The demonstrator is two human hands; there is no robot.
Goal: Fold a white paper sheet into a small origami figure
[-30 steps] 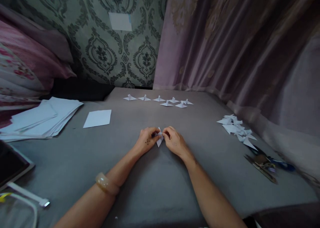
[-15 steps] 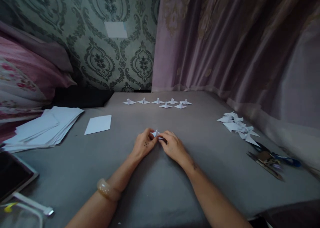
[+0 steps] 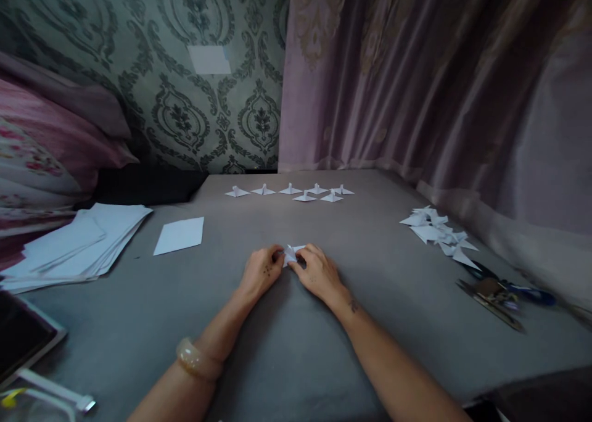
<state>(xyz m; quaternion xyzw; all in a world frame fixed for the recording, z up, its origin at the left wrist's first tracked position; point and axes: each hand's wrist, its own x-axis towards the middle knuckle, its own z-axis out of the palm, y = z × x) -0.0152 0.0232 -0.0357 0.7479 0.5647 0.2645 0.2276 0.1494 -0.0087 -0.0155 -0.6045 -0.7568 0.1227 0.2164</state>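
A small white origami crane [image 3: 290, 255] is between my two hands, over the middle of the grey table. My left hand [image 3: 261, 273] pinches its left side with thumb and fingertips. On the other side my right hand [image 3: 320, 273] grips it between thumb and forefinger, the thumb on the near edge. A pointed tip stands up between the fingers, while both outer parts are partly hidden by them. Farther back, several finished paper cranes [image 3: 290, 189] stand in two rows.
At the left are a stack of white paper [image 3: 92, 237], a single square sheet [image 3: 179, 235], and a tablet [image 3: 28, 335] with a cable [image 3: 55, 390]. On the right lie a heap of folded paper pieces [image 3: 437, 231], pliers [image 3: 527, 292] and tweezers [image 3: 490, 305]. A curtain [image 3: 398, 89] borders the table.
The paper crane has turned in my fingers and shows more of its near face. My right thumb has moved onto its near edge; the left hand has shifted slightly left.
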